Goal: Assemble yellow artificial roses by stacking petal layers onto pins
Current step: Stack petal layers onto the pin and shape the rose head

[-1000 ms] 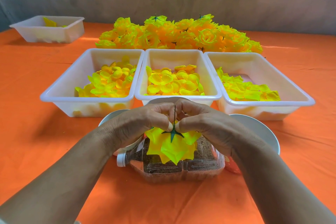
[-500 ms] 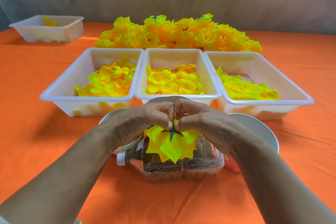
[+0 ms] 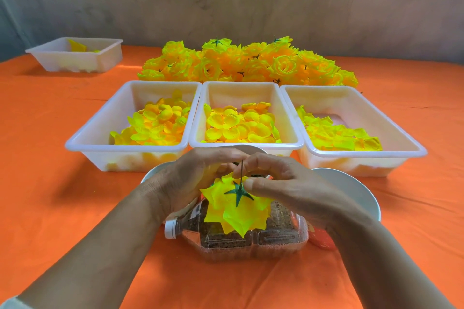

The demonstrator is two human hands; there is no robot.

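Note:
A yellow rose (image 3: pixel 237 211) sits upside down between my hands, its green star-shaped calyx (image 3: pixel 238 192) on top and a thin dark pin (image 3: pixel 241 170) sticking straight up. My left hand (image 3: pixel 190 180) cups the petals from the left. My right hand (image 3: pixel 278 180) pinches near the pin's base with thumb and fingers. The rose hangs over a clear plastic bottle (image 3: pixel 251 236) filled with brown grains, lying on its side. Three white trays hold loose yellow petal layers: left tray (image 3: pixel 100 130), middle tray (image 3: pixel 246 144), right tray (image 3: pixel 401 138).
A heap of finished yellow roses (image 3: pixel 248 63) lies behind the trays. Another white tray (image 3: pixel 75 55) stands at the far left. White bowls (image 3: pixel 351 188) sit beside my hands, partly hidden. A red object (image 3: pixel 321 238) peeks out under my right wrist. Orange cloth (image 3: pixel 50 208) covers the table.
Both hands have shifted slightly on the rose; the right thumb now presses closer to the calyx. The rose stays over the bottle.

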